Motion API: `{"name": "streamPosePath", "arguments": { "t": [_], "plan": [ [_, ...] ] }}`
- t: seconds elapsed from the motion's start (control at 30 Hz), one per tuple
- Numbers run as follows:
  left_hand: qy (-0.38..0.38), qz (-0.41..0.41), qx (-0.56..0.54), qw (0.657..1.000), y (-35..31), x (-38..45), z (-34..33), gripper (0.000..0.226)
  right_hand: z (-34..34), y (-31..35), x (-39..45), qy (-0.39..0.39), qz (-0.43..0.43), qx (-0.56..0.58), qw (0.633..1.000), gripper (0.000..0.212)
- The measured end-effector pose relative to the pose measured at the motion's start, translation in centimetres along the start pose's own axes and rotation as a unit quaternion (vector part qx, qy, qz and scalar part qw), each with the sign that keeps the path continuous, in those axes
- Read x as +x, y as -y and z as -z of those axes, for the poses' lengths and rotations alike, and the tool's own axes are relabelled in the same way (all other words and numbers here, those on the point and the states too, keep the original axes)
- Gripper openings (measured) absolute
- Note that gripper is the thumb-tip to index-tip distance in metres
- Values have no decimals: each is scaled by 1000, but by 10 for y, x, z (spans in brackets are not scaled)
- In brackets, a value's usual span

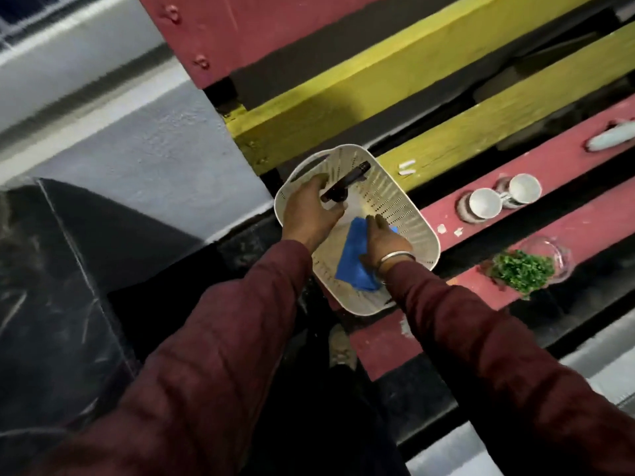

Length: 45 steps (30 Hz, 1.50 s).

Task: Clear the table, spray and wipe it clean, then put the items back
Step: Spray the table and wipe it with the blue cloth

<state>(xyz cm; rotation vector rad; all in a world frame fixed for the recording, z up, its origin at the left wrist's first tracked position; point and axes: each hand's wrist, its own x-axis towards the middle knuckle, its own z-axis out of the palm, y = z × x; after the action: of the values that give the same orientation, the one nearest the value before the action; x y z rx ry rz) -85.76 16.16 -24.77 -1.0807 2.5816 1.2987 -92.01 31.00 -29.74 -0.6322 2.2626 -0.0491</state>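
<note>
1. A dark bottle [345,182] was gripped by the left hand [311,214] over the white basket [417,221].
2. A blue cloth [354,266] in the basket was held by the right hand [385,243].
3. The basket was set on the slatted surface [515,163], near two cups [484,204] and a bowl of greens [524,271].
</note>
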Motion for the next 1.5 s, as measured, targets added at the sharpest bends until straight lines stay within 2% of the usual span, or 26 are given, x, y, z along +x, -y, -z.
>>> {"name": "streamPosePath", "arguments": {
  "t": [0.1, 0.17, 0.23, 0.3, 0.33, 0.43, 0.53, 0.6, 0.67, 0.77, 0.87, 1.03, 1.13, 1.23, 1.33, 1.43, 1.5],
  "plan": [
    [-30, 4, -51, 998, 5, 6, -11, 45, -11, 0, 12, 23, -25, -50, 998, 90],
    [-33, -6, -48, 998, 6, 7, -17, 40, -16, 0, 17, -1, -41, -86, 995, 84],
    [-38, -12, -30, 999, 6, 7, -21, 41, -17, 1, 18, -29, -46, -110, 992, 64],
    [-46, -14, -13, 999, 2, 6, -20, 41, -11, 3, 16, -30, -33, -121, 992, 40],
    [-49, -13, -16, 999, 0, 5, -18, 40, -8, 4, 14, -23, -24, -125, 992, 35],
    [-74, -14, -45, 996, -15, -6, -5, 35, 5, 7, -3, -38, -21, -113, 993, 41],
    [-110, -19, -78, 991, -34, -22, 20, 33, 26, 11, -27, -97, 2, -120, 988, 39],
    [-121, -34, -95, 988, -48, -35, 41, 33, 43, 16, -46, -111, -2, -76, 991, 36],
    [-134, -48, -100, 985, -61, -53, 63, 33, 62, 24, -68, -103, -11, 28, 994, 38],
    [-162, -60, -122, 977, -75, -82, 98, 27, 84, 38, -99, -104, -6, 175, 979, 36],
    [-205, -79, -131, 967, -81, -115, 139, 24, 104, 62, -134, -141, 12, 237, 961, 28],
    [-271, -83, -192, 940, -60, -192, 221, 29, 123, 130, -205, -201, 44, 308, 929, 20],
    [-307, -73, -212, 925, -32, -255, 277, 19, 118, 186, -261, -219, 70, 347, 909, 16],
    [-333, -67, -248, 907, -1, -310, 319, 20, 105, 239, -309, -219, 89, 356, 904, 17],
    [-351, -59, -278, 892, 36, -361, 352, 20, 81, 296, -347, -216, 119, 387, 889, 7],
    [-357, -47, -294, 886, 69, -409, 379, 10, 48, 356, -381, -187, 172, 346, 903, 11],
    [-358, -28, -296, 885, 91, -434, 393, 14, 30, 393, -411, -162, 208, 329, 907, 16]
  ]
}}
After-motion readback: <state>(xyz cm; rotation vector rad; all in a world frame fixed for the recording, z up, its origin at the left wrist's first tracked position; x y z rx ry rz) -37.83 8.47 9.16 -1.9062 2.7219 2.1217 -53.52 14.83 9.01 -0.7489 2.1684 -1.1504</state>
